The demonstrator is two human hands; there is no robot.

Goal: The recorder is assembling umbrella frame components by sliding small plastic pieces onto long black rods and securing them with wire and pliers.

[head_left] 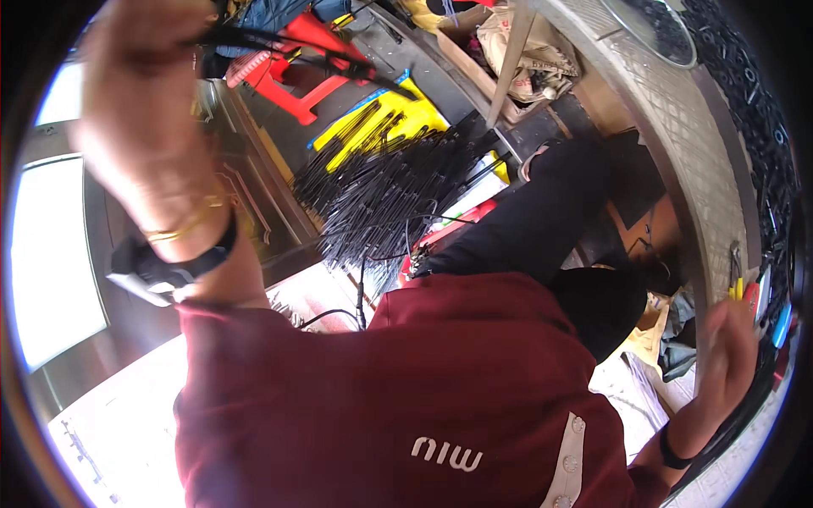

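Observation:
My left hand (pixel 140 110) is raised at the upper left, smeared by motion, a dark watch and a gold-coloured bracelet on its wrist. From its closed fingers several thin black cable-like strips (pixel 296 51) stretch to the right; their exact kind is unclear. Below and right of them lies a big heap of similar thin black strips (pixel 381 195), partly over a yellow bag (pixel 389 118). At the far right my right hand (pixel 730 356), wearing a black wristband, is by the worktable's edge. Its slightly blurred fingers are stretched out, with nothing visible in them.
A red plastic stool (pixel 313 80) stands beyond the heap. A curved worktable (pixel 694 144) runs down the right side, bearing many small black parts (pixel 758 93) and yellow-handled pliers (pixel 737 275). A carton with a paper sack (pixel 525 55) sits at the back. My black-trousered leg (pixel 525 212) extends between heap and worktable.

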